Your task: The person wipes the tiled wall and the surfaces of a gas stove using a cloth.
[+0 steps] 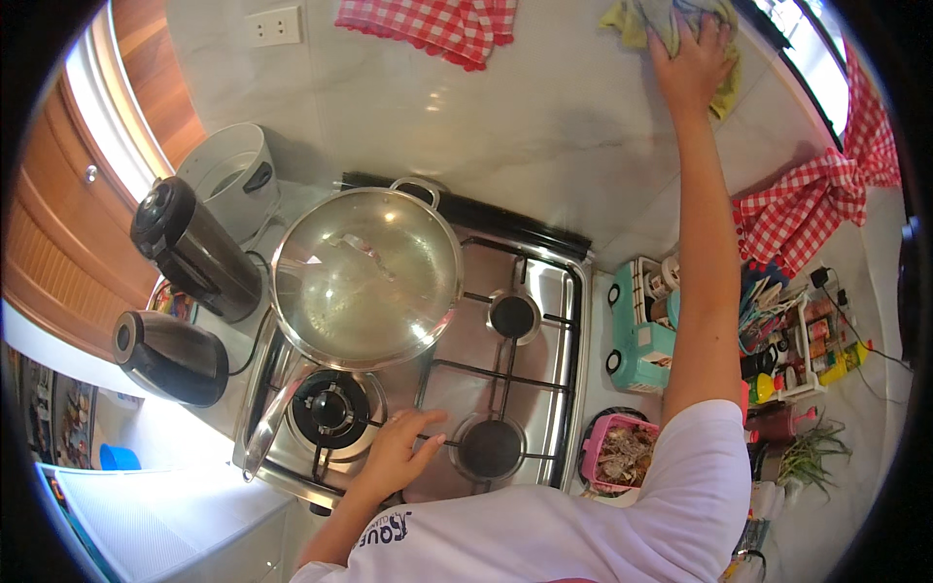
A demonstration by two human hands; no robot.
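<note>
High at the right, my right hand (696, 66) presses a yellow and grey cloth (727, 95) against the pale marbled wall (564, 126). Its arm is stretched far up, and the cloth bunches around the fingers. My left hand (397, 455) hovers at or rests on the front of the steel gas stove (428, 394), fingers apart and holding nothing; whether it touches the stove I cannot tell. Beyond it, a large pan with a domed glass lid (364, 277) stands on the back left of the stove. The pan's long handle (272, 428) points toward me.
Left of the stove stand a dark thermos jug (194, 248), a dark kettle (170, 360) and a white appliance (228, 175). Red checked cloths hang on the wall (428, 27) and at right (802, 214). A teal truck-shaped holder (637, 335) and a pink basket (607, 452) sit right.
</note>
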